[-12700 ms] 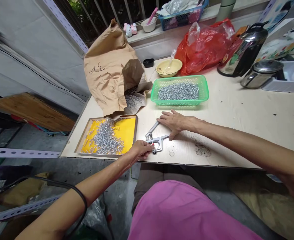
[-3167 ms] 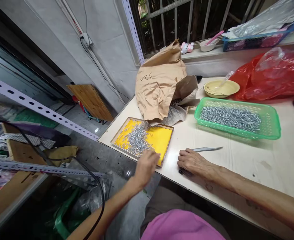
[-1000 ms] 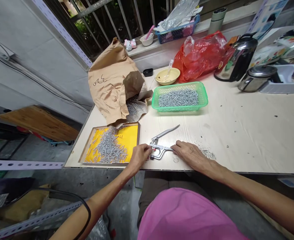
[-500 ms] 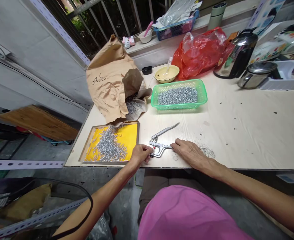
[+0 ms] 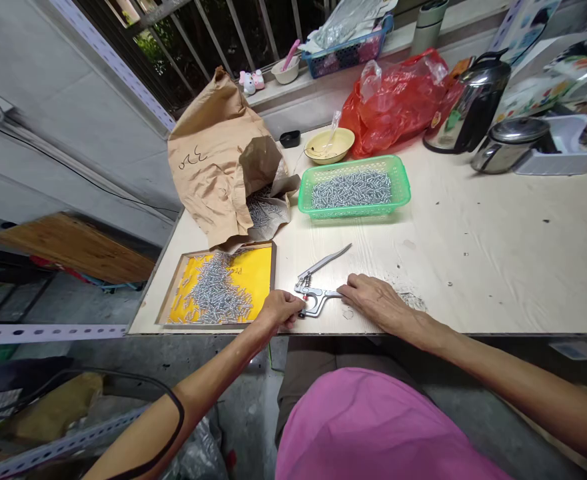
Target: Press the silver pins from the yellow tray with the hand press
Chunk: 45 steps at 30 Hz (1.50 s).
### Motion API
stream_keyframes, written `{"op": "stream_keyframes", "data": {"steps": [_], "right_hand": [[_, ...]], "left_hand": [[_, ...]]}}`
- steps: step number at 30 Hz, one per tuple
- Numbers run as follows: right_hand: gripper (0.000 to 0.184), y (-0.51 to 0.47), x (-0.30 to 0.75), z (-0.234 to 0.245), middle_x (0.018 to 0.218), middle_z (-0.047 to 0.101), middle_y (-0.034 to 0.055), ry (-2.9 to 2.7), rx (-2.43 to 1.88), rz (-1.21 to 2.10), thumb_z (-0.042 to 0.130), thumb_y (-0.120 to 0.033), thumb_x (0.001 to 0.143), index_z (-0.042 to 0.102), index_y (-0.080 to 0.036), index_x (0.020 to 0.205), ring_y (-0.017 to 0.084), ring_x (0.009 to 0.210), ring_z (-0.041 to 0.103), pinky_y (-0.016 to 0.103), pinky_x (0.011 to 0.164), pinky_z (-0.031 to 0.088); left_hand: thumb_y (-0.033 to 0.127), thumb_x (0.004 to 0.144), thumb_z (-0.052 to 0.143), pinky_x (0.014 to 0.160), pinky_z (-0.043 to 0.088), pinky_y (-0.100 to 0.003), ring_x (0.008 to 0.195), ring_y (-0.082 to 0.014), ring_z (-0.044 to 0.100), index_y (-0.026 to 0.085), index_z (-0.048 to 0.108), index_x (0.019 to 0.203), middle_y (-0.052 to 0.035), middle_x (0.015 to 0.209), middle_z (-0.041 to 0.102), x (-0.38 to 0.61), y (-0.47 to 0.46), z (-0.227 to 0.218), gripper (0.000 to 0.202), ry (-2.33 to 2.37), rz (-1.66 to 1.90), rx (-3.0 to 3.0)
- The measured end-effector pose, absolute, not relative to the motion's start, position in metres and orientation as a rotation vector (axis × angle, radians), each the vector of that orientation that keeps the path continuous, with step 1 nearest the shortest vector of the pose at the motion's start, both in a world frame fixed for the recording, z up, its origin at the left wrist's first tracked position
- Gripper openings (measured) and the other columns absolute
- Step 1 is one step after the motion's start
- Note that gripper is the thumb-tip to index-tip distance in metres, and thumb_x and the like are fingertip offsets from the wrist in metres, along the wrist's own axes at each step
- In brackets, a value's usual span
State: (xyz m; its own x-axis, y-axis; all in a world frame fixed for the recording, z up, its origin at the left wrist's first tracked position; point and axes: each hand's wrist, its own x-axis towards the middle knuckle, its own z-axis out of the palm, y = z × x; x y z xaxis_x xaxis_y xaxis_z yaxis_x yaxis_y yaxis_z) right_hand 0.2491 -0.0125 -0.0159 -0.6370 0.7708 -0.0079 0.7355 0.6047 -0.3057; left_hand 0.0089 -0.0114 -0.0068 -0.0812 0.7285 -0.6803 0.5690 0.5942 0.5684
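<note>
Silver hand pliers [image 5: 318,293], like snap-fastener pliers with a coil spring and a C-shaped jaw, lie on the table near its front edge. Their upper handle [image 5: 326,261] is spread away from the lower one. My right hand [image 5: 376,301] grips the end of the lower handle between thumb and fingers. At the jaw, my left hand [image 5: 282,309] is closed in a pinch; whatever is between its fingertips is too small and hidden to name. A bit of red shows in the jaw beside those fingertips. To the left, a shallow yellow-bottomed tray [image 5: 260,267] bears a heap of small silvery metal pieces [image 5: 216,293].
Behind the pliers stands a green plastic basket [image 5: 356,212] of similar pieces. A brown paper bag [image 5: 213,167] spills more beside the tray. Further back are a yellow bowl [image 5: 340,150], a red plastic bag [image 5: 393,100], a kettle [image 5: 468,107] and a metal pot [image 5: 510,147].
The whole view has shifted slightly. Both hands keep the same hold at the pliers, and the handles are still spread.
</note>
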Motion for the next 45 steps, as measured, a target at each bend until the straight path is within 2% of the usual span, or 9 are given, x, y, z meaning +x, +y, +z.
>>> {"op": "stream_keyframes", "data": {"steps": [2, 5, 10, 19, 28, 32, 35, 39, 45], "right_hand": [[0.025, -0.005, 0.254, -0.013, 0.108, 0.056, 0.0106, -2.653, -1.213, 0.436, 0.048, -0.035, 0.092, 0.058, -0.02, 0.109, 0.021, 0.094, 0.052, 0.032, 0.075, 0.041], [0.067, 0.016, 0.259, -0.014, 0.14, 0.037, 0.0196, -2.638, -1.197, 0.36, 0.058, -0.056, 0.081, 0.043, -0.017, 0.133, 0.034, 0.125, 0.036, 0.046, 0.095, 0.037], [0.104, 0.05, 0.257, -0.023, 0.146, 0.03, 0.022, -2.856, -1.195, 0.364, 0.064, -0.073, 0.061, 0.035, -0.014, 0.141, 0.042, 0.137, 0.017, 0.058, 0.104, 0.023], [0.088, 0.046, 0.248, -0.018, 0.13, 0.047, 0.0214, -2.893, -1.164, 0.345, 0.065, -0.057, 0.068, 0.037, -0.011, 0.138, 0.036, 0.118, 0.043, 0.056, 0.099, 0.028], [0.056, 0.023, 0.246, -0.002, 0.106, 0.059, 0.0139, -2.844, -1.168, 0.327, 0.06, -0.032, 0.078, 0.045, -0.013, 0.128, 0.027, 0.097, 0.049, 0.042, 0.091, 0.031], [0.045, 0.017, 0.246, 0.0, 0.101, 0.059, 0.0112, -2.813, -1.12, 0.361, 0.057, -0.026, 0.08, 0.048, -0.015, 0.123, 0.024, 0.094, 0.048, 0.038, 0.087, 0.031], [0.045, 0.017, 0.246, -0.01, 0.098, 0.059, 0.0098, -2.779, -1.099, 0.338, 0.057, -0.024, 0.079, 0.048, -0.015, 0.123, 0.024, 0.092, 0.048, 0.038, 0.085, 0.031], [0.053, 0.018, 0.246, -0.026, 0.097, 0.061, 0.0099, -2.747, -1.038, 0.271, 0.057, -0.026, 0.078, 0.044, -0.015, 0.128, 0.025, 0.091, 0.05, 0.038, 0.083, 0.031], [0.064, 0.011, 0.252, -0.025, 0.111, 0.061, 0.0121, -2.714, -1.091, 0.268, 0.06, -0.031, 0.079, 0.035, -0.015, 0.135, 0.026, 0.097, 0.052, 0.039, 0.085, 0.034]], "left_hand": [[0.029, 0.07, 0.064, 0.036, 0.036, -0.019, 0.033, -0.0061, 0.041, 0.014, 0.058, 0.06, 0.0062, 0.04, 0.047, 0.009, -0.012, -0.006, 0.02, 1.772, 0.183, 1.052], [0.028, 0.071, 0.064, 0.037, 0.036, -0.019, 0.032, -0.0057, 0.04, 0.013, 0.058, 0.061, 0.0062, 0.04, 0.047, 0.011, -0.013, -0.003, 0.019, 1.783, 0.188, 1.042], [0.027, 0.073, 0.064, 0.037, 0.036, -0.019, 0.032, -0.0056, 0.039, 0.013, 0.058, 0.062, 0.0059, 0.039, 0.047, 0.013, -0.015, -0.002, 0.018, 1.792, 0.206, 1.009], [0.028, 0.073, 0.064, 0.038, 0.037, -0.019, 0.033, -0.006, 0.04, 0.013, 0.059, 0.064, 0.0056, 0.04, 0.048, 0.011, -0.017, -0.004, 0.017, 1.795, 0.206, 1.008], [0.042, 0.077, 0.06, 0.041, 0.038, -0.022, 0.036, -0.0092, 0.046, 0.014, 0.058, 0.067, 0.0045, 0.043, 0.048, 0.011, -0.02, -0.001, 0.03, 1.825, 0.123, 1.057], [0.036, 0.083, 0.055, 0.061, 0.047, -0.027, 0.062, -0.0144, 0.06, 0.015, 0.062, 0.08, -0.0021, 0.07, 0.061, 0.015, -0.031, 0.005, 0.022, 1.944, 0.222, 1.574], [0.029, 0.085, 0.054, 0.081, 0.048, -0.033, 0.094, -0.02, 0.059, 0.018, 0.062, 0.1, -0.007, 0.101, 0.06, 0.025, -0.035, 0.003, 0.02, 1.814, 0.331, 2.109], [0.027, 0.079, 0.064, 0.098, 0.041, -0.042, 0.12, -0.0275, 0.044, 0.016, 0.05, 0.119, -0.0119, 0.129, 0.049, 0.047, -0.022, -0.007, 0.044, 1.515, 0.24, 2.499], [0.035, 0.079, 0.065, 0.088, 0.045, -0.042, 0.105, -0.0263, 0.051, 0.017, 0.046, 0.117, -0.0105, 0.114, 0.055, 0.063, 0.002, -0.005, 0.046, 1.383, -0.059, 2.535]]}}
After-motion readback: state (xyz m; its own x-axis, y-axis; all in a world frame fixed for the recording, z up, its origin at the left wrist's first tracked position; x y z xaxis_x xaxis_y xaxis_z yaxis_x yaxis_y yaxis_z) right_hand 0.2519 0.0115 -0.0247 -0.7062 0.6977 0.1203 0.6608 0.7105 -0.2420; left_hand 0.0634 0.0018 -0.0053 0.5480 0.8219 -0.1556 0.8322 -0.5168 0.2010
